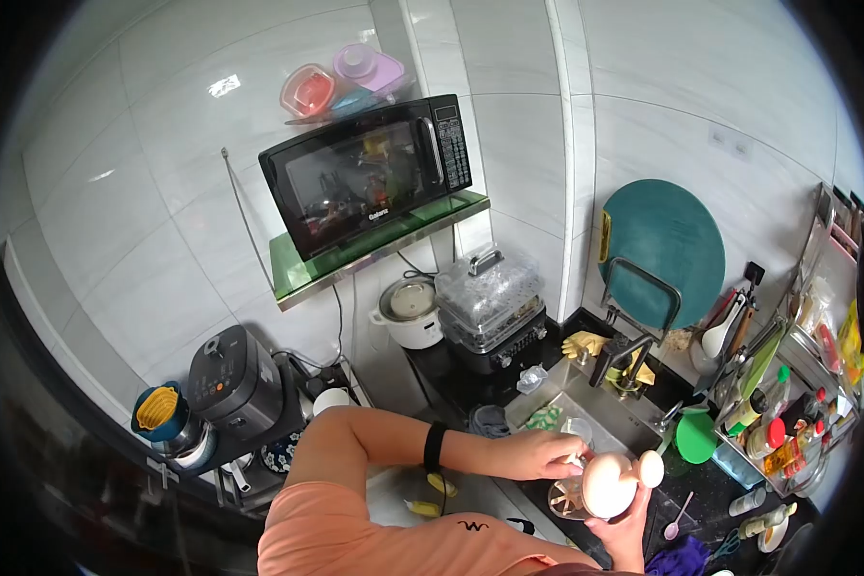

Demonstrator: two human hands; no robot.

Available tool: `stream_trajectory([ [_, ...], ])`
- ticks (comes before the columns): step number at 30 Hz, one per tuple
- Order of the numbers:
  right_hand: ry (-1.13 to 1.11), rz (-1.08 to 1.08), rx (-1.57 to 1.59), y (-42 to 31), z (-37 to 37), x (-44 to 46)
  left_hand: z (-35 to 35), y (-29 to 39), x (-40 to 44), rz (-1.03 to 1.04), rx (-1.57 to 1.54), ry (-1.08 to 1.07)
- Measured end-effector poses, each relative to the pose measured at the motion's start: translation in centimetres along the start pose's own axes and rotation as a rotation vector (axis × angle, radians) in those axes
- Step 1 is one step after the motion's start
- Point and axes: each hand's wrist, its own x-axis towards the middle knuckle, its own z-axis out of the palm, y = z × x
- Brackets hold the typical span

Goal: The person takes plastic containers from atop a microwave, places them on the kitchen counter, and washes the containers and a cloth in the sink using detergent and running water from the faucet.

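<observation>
My right hand (628, 528) is closed around a smooth peach-coloured rounded object (609, 486) with a smaller round knob on its right side; I cannot tell its kind. My left hand (547, 454), with a black band on the wrist, is at that object's upper left. Its fingers are pinched together, and a bit of white shows at the fingertips that I cannot make out. Just under and left of the peach object is a clear, shiny cup-like piece (566, 498), partly hidden. Behind my left hand lies the steel sink (629, 422) with a black faucet (616, 359).
A black microwave (365, 178) stands on a green shelf (394, 245). Below are a white pot (413, 329), a clear-lidded steamer (490, 298) and a dark cooker (233, 384). Right of the sink are a green lid (696, 437), bottles (766, 437), a pink spoon (679, 516) and a purple cloth (679, 557).
</observation>
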Motion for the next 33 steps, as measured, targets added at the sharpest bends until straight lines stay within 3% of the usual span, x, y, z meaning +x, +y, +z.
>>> stream_trajectory([
  [1, -0.001, -0.020, -0.039, 0.2, 0.2, 0.1, -0.8, 0.4, 0.1, -0.087, 0.002, -0.121],
  [4, 0.049, 0.054, 0.059, 0.0, 1.3, 0.1, -2.1, -0.7, -0.1, -0.062, 0.035, -0.149],
  [5, 0.056, 0.055, 0.056, 0.2, 1.4, 0.1, -2.1, -3.0, 0.0, 0.233, 0.110, 0.034],
  [6, 0.085, 0.043, 0.025, 0.8, 1.3, 0.0, -4.3, -1.1, 0.0, 0.086, -0.006, 0.016],
  [8, 0.140, 0.022, -0.131, 3.6, -0.2, -1.5, -7.0, -2.9, 0.4, 0.076, -0.038, 0.177],
  [9, 0.165, 0.031, -0.257, 3.4, -0.5, -2.3, -9.0, -1.7, 0.3, 0.087, -0.132, 0.259],
  [10, 0.181, 0.047, -0.386, 2.8, -1.0, -2.8, -10.5, -2.4, 0.2, 0.228, -0.021, 0.340],
  [11, 0.230, 0.069, -0.327, 3.5, -1.3, -3.7, -11.9, -2.5, 0.1, 0.222, 0.071, 0.440],
  [12, 0.281, 0.114, -0.234, 2.5, -1.0, -4.0, -12.7, -3.1, -0.4, 0.150, -0.097, 0.498],
  [13, 0.328, 0.142, -0.202, 3.5, -1.6, -5.1, -14.2, -2.9, -1.3, 0.102, 0.030, 0.431],
  [15, 0.414, 0.200, -0.184, 5.1, -3.5, -7.6, -14.8, -3.4, -2.4, 0.043, -0.102, 0.526],
  [20, 0.700, 0.274, -0.674, 7.7, -9.6, -15.5, -14.1, -5.8, -3.8, -0.036, -0.173, 0.656],
  [25, 0.869, 0.140, -0.500, 8.7, -15.3, -19.2, -11.9, -5.9, -3.2, -0.064, -0.184, 0.698],
  [27, 0.916, 0.161, -0.350, 5.5, -15.8, -18.4, -9.9, -5.7, -1.7, -0.101, -0.143, 0.689],
  [28, 0.974, 0.216, -0.586, 4.2, -16.0, -18.2, -9.2, -6.1, -1.4, -0.076, -0.129, 0.669],
  [29, 0.933, 0.275, -0.481, 3.8, -17.2, -18.9, -8.4, -6.2, -1.0, -0.116, -0.056, 0.676],
  [30, 1.033, 0.277, -0.555, 2.9, -17.2, -18.8, -7.8, -6.5, -0.7, 0.008, -0.085, 0.671],
  [32, 1.094, 0.373, -0.927, 2.7, -19.5, -20.4, -6.9, -6.2, -0.3, -0.009, -0.091, 0.672],
  [33, 1.125, 0.315, -0.904, 3.2, -20.7, -21.7, -6.4, -6.2, -0.1, 0.006, -0.053, 0.644],
])
